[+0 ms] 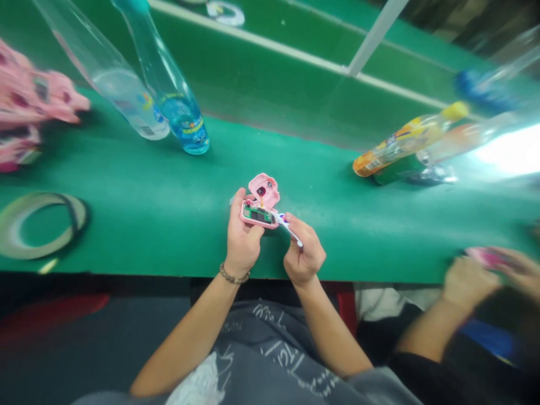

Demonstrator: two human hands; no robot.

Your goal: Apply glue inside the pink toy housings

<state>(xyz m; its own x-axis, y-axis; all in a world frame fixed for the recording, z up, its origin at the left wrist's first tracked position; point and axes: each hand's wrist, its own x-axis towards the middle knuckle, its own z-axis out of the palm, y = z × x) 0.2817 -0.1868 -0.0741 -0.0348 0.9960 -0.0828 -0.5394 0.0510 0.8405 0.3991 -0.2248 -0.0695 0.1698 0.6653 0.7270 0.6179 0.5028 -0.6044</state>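
Observation:
My left hand [243, 239], with a beaded bracelet at the wrist, grips an opened pink device [259, 215]. A green circuit board with dark parts shows inside its shell. Above the board stands a pink cover [264, 190] with a dark red round part, joined by thin wires. Between the fingers of my right hand [306, 250] is a slim white tool [293, 233], its upper end at the right side of the device. Whether that end touches the board cannot be made out.
Plastic bottles [185, 126] stand at the back left, others [392, 146] at the back right. Pink parts [37, 95] and a tape roll [12, 225] lie left. At the right, another person's hands [472, 281] hold a pink item [491, 257] over the green table [147, 225].

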